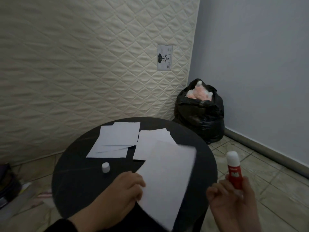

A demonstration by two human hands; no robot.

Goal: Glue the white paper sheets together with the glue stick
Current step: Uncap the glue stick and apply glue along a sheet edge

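Observation:
A round black table (pixel 80 181) carries the paper. My left hand (pixel 123 190) pinches the left edge of a white sheet (pixel 168 174), which looks lifted and blurred above the table's near right part. My right hand (pixel 234 200) grips a red glue stick (pixel 235 173) upright, off the table's right edge, its white glue end uncovered and pointing up. The white cap (pixel 105 167) stands alone on the table left of the held sheet. A pile of white sheets (pixel 115 141) lies at the far left, and another pile (pixel 152 143) lies beside it, partly under the held sheet.
A quilted cream mattress (pixel 83 64) leans behind the table. A full black bin bag (pixel 200 113) sits in the corner by the blue-grey wall (pixel 259 64). Dark bags and clutter (pixel 10 186) lie on the tiled floor at the left.

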